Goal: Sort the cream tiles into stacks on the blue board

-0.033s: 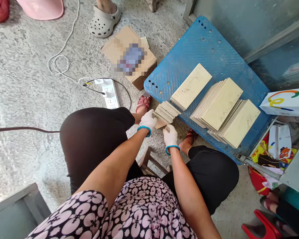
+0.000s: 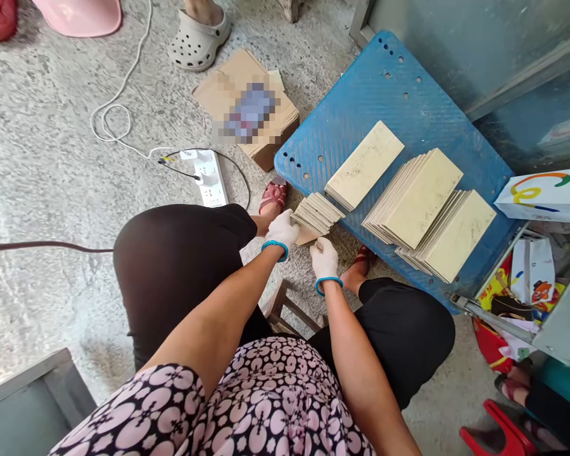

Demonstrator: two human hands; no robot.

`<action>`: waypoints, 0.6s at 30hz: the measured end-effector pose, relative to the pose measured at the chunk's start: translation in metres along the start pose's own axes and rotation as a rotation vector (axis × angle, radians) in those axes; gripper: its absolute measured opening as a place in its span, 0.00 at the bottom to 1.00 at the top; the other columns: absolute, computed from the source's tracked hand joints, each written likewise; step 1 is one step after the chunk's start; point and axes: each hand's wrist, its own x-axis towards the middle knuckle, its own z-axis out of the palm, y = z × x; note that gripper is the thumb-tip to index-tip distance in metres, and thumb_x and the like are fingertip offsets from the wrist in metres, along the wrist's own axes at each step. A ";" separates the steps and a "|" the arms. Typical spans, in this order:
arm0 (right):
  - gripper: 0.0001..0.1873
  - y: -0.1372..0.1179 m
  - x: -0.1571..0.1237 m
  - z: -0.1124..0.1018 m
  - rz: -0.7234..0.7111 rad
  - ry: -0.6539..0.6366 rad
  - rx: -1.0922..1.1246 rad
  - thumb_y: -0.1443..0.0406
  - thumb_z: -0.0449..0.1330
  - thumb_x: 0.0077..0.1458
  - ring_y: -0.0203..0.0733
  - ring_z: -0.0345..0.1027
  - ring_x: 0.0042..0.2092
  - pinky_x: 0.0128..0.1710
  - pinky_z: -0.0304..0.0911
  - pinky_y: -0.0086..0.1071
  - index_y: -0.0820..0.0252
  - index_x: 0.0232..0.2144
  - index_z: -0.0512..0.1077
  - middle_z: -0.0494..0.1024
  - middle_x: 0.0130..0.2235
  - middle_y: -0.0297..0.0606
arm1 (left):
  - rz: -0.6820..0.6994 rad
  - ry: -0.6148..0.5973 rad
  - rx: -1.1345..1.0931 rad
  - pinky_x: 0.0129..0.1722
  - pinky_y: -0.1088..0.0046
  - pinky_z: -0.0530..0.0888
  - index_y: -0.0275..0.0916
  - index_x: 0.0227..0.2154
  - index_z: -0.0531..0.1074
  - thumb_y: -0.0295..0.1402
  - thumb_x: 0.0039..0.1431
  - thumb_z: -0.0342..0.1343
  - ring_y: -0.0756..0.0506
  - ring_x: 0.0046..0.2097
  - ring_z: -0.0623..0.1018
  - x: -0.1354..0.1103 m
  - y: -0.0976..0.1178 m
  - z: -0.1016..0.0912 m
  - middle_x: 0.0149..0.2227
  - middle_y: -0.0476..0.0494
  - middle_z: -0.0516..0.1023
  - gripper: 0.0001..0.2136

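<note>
My left hand (image 2: 282, 229), in a white glove with a blue cuff, grips the near end of a small fanned stack of thin cream panels (image 2: 319, 213). This stack rests at the near edge of a blue plastic pallet (image 2: 384, 88). My right hand (image 2: 324, 258), gloved the same way, holds the stack's lower corner, where a brownish panel sticks out. Farther on the pallet lie a neat cream stack (image 2: 365, 164) and two larger fanned stacks (image 2: 420, 197) (image 2: 456, 235).
A cardboard box (image 2: 247, 107) and a white power strip (image 2: 209, 177) with cables lie on the concrete floor to the left. Another person's foot in a grey clog (image 2: 197, 39) stands at the top. A colourful bag (image 2: 522, 285) and a metal frame sit at right.
</note>
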 end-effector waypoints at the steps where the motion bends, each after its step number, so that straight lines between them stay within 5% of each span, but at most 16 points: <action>1: 0.19 0.002 0.001 0.000 0.001 -0.017 -0.025 0.69 0.57 0.53 0.40 0.72 0.47 0.50 0.64 0.31 0.64 0.49 0.70 0.78 0.47 0.45 | -0.001 -0.001 -0.017 0.57 0.60 0.62 0.40 0.44 0.74 0.27 0.50 0.63 0.34 0.58 0.67 -0.002 -0.001 -0.001 0.50 0.37 0.73 0.16; 8: 0.17 0.027 0.007 -0.001 0.049 -0.099 -0.143 0.60 0.58 0.60 0.43 0.69 0.48 0.48 0.67 0.41 0.61 0.50 0.68 0.72 0.50 0.43 | -0.005 -0.072 -0.022 0.47 0.59 0.73 0.38 0.51 0.69 0.38 0.63 0.54 0.42 0.50 0.73 -0.018 -0.006 -0.010 0.52 0.39 0.70 0.16; 13: 0.18 0.041 0.003 -0.008 0.097 -0.115 -0.183 0.59 0.57 0.61 0.44 0.69 0.48 0.47 0.68 0.43 0.61 0.51 0.67 0.70 0.51 0.42 | 0.010 -0.185 0.037 0.49 0.67 0.69 0.36 0.39 0.76 0.35 0.59 0.58 0.41 0.49 0.74 -0.027 0.000 -0.001 0.41 0.40 0.77 0.09; 18: 0.19 0.046 -0.003 -0.018 0.125 -0.100 -0.217 0.58 0.57 0.61 0.44 0.68 0.48 0.47 0.68 0.43 0.62 0.51 0.67 0.70 0.51 0.42 | 0.287 -0.442 0.651 0.49 0.72 0.66 0.37 0.39 0.77 0.33 0.58 0.55 0.43 0.47 0.73 -0.041 0.017 0.000 0.38 0.43 0.79 0.10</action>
